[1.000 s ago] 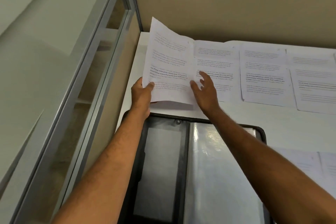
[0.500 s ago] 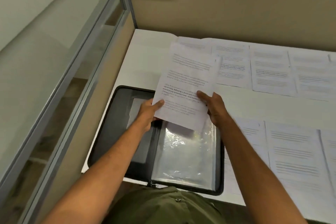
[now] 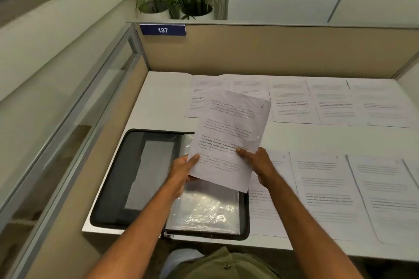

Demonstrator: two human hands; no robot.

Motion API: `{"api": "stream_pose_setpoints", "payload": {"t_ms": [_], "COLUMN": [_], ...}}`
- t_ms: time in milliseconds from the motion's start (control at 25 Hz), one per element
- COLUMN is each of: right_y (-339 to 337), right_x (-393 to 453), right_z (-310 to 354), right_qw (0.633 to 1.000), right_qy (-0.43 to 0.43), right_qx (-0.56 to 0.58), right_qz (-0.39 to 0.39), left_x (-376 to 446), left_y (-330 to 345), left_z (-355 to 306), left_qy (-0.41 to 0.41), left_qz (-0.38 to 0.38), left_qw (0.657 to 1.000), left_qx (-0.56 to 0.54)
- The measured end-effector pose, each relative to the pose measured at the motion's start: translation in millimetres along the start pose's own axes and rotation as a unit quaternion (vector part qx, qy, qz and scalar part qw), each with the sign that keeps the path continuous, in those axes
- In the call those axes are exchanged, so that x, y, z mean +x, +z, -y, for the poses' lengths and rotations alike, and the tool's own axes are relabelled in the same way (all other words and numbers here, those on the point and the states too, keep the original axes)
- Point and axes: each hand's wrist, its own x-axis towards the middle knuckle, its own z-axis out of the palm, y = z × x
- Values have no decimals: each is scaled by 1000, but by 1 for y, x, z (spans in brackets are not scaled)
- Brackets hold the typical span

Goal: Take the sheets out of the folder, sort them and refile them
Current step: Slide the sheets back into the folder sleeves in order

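Nearest me, below both hands, I see the open black folder [image 3: 136,179] flat on the desk [image 3: 158,97], its clear sleeve [image 3: 208,208] showing. My left hand [image 3: 181,172] pinches the printed sheet [image 3: 229,138] at its lower left edge, thumb on top; my right hand [image 3: 256,163] grips its right edge. The sheet tilts above the folder. Beyond and right of the hands, 2 rows of sheets [image 3: 326,104] lie on the desk, under a 137 sign [image 3: 162,30].
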Motion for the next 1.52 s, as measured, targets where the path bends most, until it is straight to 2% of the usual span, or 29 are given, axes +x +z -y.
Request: {"api": "stream_pose_setpoints", "payload": {"t_ms": [200, 440, 640, 680, 720, 800, 920, 1000, 1160, 1360, 1520], "right_y": [-14, -19, -22, -22, -22, -22, -18, -18, -10, 13, 22], "right_x": [-12, -10, -3, -1, 1, 1, 0, 0, 4, 11, 16], "right_z": [8, 3, -1, -3, -6, -12, -22, -30, -37, -40, -28], "right_qw": [999, 997, 975, 964, 950, 918, 885, 873, 861, 871, 870], "right_qy": [-27, -32, -29, -26, -19, 8, 58, 74, 80, 65, 44], "right_qx": [4, 32, 142, 175, 207, 272, 336, 356, 370, 366, 371], "right_qz": [-31, -66, -167, -198, -234, -287, -318, -325, -339, -321, -321], "left_x": [-17, -7, 51, 68, 85, 116, 148, 154, 155, 167, 165], "left_y": [-5, -13, -12, -11, -9, -5, -2, -2, -6, -17, -12], "left_z": [3, -16, -31, -31, -31, -25, -11, -2, 12, 26, 10], "left_qy": [-12, 18, 58, 88, 127, 186, 193, 194, 257, 394, 399], "left_qz": [37, 35, -4, 5, 25, 68, 114, 133, 114, 88, 98], "left_qw": [997, 992, 979, 964, 934, 825, 671, 615, 591, 603, 622], "left_qx": [60, 124, 196, 250, 334, 529, 707, 752, 756, 688, 666]}}
